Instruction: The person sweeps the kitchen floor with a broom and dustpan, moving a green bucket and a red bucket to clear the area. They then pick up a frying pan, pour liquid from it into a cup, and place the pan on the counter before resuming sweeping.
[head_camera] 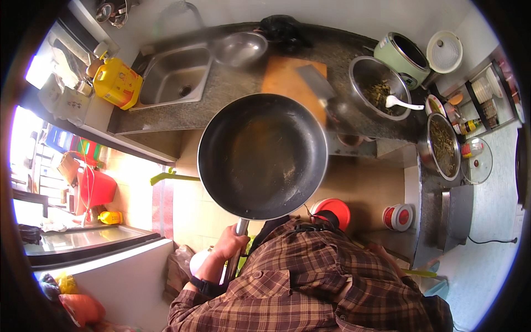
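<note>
My left hand (233,242) is closed around the metal handle of a dark frying pan (262,155), held up in front of me with its inside facing the camera. A few pale marks show on the pan's inner surface. Beyond it, a wooden cutting board (286,74) lies on the stone counter, with a cleaver (316,81) across its right part. My right hand (376,249) hangs low at my right side, partly hidden by the plaid shirt; its fingers cannot be made out. A metal bowl (357,70) of chopped greens with a white spoon (404,103) stands right of the board.
A steel sink (174,79) and a yellow jug (118,83) are at the left. A green rice cooker (400,58), another bowl of greens (443,145) and a glass lid (477,162) are at the right. Red-lidded buckets (338,211) stand on the floor below the counter.
</note>
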{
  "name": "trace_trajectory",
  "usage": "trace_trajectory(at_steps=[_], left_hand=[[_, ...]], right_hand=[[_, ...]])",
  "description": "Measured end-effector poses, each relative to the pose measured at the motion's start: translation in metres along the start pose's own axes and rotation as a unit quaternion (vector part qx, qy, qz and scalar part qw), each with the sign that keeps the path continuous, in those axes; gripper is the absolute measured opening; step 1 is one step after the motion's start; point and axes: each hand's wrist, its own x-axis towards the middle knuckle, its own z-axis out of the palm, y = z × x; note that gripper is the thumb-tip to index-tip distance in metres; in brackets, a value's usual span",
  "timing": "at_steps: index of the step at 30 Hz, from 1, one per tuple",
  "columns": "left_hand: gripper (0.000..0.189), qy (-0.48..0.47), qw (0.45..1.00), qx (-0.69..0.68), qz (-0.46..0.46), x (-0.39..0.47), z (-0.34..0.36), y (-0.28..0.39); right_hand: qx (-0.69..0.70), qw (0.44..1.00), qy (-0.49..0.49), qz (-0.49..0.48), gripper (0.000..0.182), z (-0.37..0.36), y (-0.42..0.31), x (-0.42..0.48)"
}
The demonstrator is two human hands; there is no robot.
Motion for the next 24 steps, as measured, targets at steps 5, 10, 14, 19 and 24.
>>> trace_trajectory(at_steps=[5, 10, 14, 19, 24], left_hand=[[0.012, 0.006, 1.000, -0.006, 0.020, 0.039, -0.054, 0.015], [0.012, 0.034, 0.998, -0.044, 0.037, 0.065, -0.081, 0.033], [0.011, 0.075, 0.995, -0.053, 0.041, 0.079, -0.110, 0.020], [0.010, 0.111, 0.989, -0.094, 0.036, 0.088, -0.122, 0.031], [0.009, 0.099, 0.984, -0.129, 0.078, 0.120, -0.119, 0.039]], right_hand=[[-0.011, 0.999, 0.027, 0.028, 0.020, 0.023, -0.029, 0.013], [0.013, 0.999, 0.040, -0.034, 0.017, 0.061, 0.045, 0.032], [0.084, 0.995, 0.024, -0.053, 0.017, 0.069, 0.029, 0.043], [0.065, 0.997, -0.025, -0.046, 0.020, 0.069, 0.048, 0.060], [0.152, 0.987, 0.013, -0.060, 0.019, 0.058, 0.085, 0.060]])
